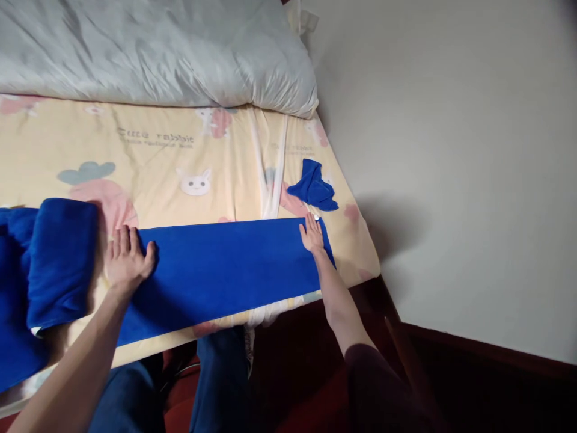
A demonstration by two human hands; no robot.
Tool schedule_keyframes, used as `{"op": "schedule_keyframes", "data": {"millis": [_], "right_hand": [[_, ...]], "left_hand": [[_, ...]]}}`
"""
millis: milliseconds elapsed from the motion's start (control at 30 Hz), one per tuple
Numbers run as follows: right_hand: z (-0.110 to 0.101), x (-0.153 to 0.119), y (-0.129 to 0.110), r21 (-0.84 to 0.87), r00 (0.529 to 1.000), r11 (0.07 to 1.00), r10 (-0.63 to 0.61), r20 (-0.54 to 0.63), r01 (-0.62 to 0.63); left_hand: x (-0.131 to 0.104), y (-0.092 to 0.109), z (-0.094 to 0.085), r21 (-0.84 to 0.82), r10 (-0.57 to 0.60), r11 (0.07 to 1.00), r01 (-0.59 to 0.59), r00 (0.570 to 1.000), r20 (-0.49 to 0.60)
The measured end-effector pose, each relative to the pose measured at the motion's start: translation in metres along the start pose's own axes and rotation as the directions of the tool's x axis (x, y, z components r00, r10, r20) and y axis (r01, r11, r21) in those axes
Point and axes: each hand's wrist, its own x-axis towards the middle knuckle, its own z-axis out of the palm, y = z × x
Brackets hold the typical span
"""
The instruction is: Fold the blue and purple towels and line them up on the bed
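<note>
A long blue towel (225, 264) lies flat along the near edge of the bed. My left hand (128, 258) rests palm down on its left end, fingers stretched out. At the towel's right end my right hand (312, 234) presses flat near the far corner, its fingers extended. Just beyond my right hand is a small crumpled blue cloth (313, 185). Left of my left hand sits a folded blue towel (63, 258), beside more blue fabric (13, 300) that runs out of view.
A grey quilt (157, 54) is bunched across the back of the bed. The yellow sheet (157, 168) has rabbit prints, with white strips (273, 174) on it. A pale wall (451, 168) stands to the right. My legs (220, 379) are close to the near edge.
</note>
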Motion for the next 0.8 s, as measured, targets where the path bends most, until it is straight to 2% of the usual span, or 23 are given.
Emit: {"op": "schedule_keyframes", "data": {"millis": [200,333,433,533,667,733,800], "right_hand": [[0.002,0.011,0.036,-0.078,0.998,0.996,-0.034,-0.06,0.029],[0.003,0.014,0.049,-0.126,0.998,0.992,-0.006,-0.057,-0.002],[0.0,0.014,0.044,-0.211,0.998,0.978,-0.012,-0.067,-0.003],[-0.01,0.008,0.022,-0.286,0.995,0.958,-0.012,-0.1,-0.018],[-0.021,-0.023,-0.008,-0.295,0.984,0.955,-0.026,-0.177,-0.028],[-0.019,-0.053,-0.005,-0.252,0.984,0.967,-0.073,-0.16,0.031],[-0.014,-0.087,0.015,-0.192,0.993,0.979,-0.081,-0.086,0.064]], "left_hand": [[0.002,-0.001,0.0,0.055,-0.025,0.998,0.024,0.999,0.022],[0.001,0.0,0.001,0.09,-0.067,0.994,0.062,0.996,0.054],[0.001,-0.002,0.002,0.078,-0.105,0.992,0.099,0.992,0.074],[0.001,-0.004,0.003,0.039,-0.136,0.99,0.133,0.987,0.082],[0.001,-0.006,0.003,-0.017,-0.149,0.988,0.151,0.985,0.085],[0.0,-0.007,0.003,-0.041,-0.141,0.989,0.145,0.986,0.084],[0.0,-0.007,0.003,-0.052,-0.132,0.989,0.137,0.988,0.078]]}}
